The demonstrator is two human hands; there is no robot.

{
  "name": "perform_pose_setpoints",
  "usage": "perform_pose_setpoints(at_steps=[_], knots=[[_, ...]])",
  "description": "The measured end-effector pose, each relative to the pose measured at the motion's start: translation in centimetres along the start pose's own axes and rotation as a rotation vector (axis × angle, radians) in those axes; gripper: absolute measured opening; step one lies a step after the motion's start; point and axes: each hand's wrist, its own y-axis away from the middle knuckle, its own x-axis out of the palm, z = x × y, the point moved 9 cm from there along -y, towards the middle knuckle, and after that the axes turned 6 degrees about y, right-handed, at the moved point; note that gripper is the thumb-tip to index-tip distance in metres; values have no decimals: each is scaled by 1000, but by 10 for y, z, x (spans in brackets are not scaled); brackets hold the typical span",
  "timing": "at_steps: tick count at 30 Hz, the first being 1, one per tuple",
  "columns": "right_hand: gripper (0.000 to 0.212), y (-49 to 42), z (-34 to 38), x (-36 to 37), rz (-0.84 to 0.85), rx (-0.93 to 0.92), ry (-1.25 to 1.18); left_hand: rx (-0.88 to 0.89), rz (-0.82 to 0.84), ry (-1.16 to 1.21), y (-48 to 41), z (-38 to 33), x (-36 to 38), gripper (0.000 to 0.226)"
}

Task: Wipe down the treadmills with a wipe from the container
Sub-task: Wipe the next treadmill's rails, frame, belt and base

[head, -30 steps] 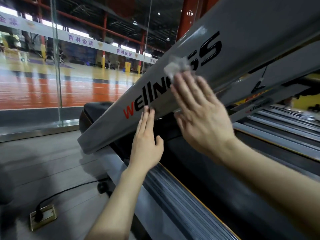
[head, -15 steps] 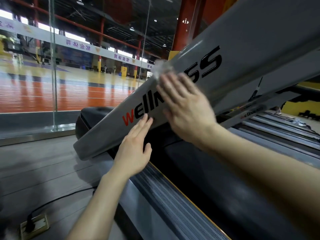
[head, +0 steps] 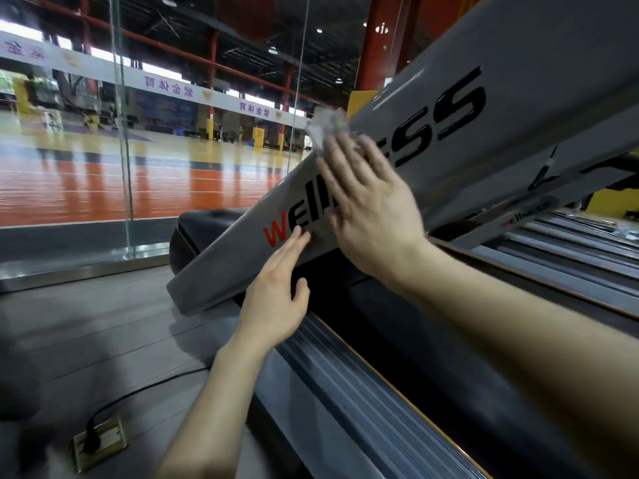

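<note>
Two bare hands are up against one slanted grey beam (head: 214, 281) of a treadmill, which climbs from its low end at the left to the top right corner of the view. Far left, a glass panel (head: 121, 133) stands in a metal floor track, with an orange and yellow sports court beyond it. On the grey floor at the lower left sits a brass floor socket (head: 103, 444) with a black plug in it, and a black cable (head: 145, 392) runs from it toward the treadmill. The left hand (head: 276, 295) reaches up from below with its fingers straight and close together – it grips nothing, and its fingertips touch the lower edge of the beam just under the red W (head: 276, 233) of the printed lettering. Just to the right, the right hand (head: 373, 216) lies flat on the face of the beam with fingers straight and spread, covering the middle letters of the word. It presses the wipe (head: 328, 127) against the beam rather than curling round it. The wipe is a crumpled white wad that shows beyond the fingertips at the upper edge of the beam; how much of it lies under the palm cannot be told. Below the arms the ribbed side rail (head: 363, 402) of the treadmill runs toward the bottom edge, beside the dark belt (head: 449, 357). At the right edge, under the beam, the rails of further treadmills (head: 570, 257) lie side by side – blurred.
</note>
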Motion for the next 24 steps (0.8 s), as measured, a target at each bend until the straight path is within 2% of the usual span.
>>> perform_pose_setpoints(at_steps=[2,4,6,9,12,14,16,19,21,24], knots=[[73,-13,58,22,74,-154,26,-52,-32,-39,-1,21,-7,76],[74,-12,82,31,90,-238,79,-106,-53,-43,1,41,-6,78],[74,1,63,23,62,-193,86,-110,-21,-16,4,50,5,87],[73,44,7,11,15,2,-17,-104,46,25,8,51,19,99],[74,72,5,11,26,62,-79,-103,50,9,5,56,12,100],[74,60,39,19,38,-3,-98,-94,44,-13,4,61,9,94],[74,39,85,31,58,-144,-91,-95,31,-31,3,67,5,88],[74,19,119,42,82,-289,49,-82,-11,-61,3,73,-3,84],[75,10,94,35,46,-236,92,-84,-14,-43,2,72,-3,86],[74,-2,34,20,-3,20,82,-126,14,-17,7,75,0,91]])
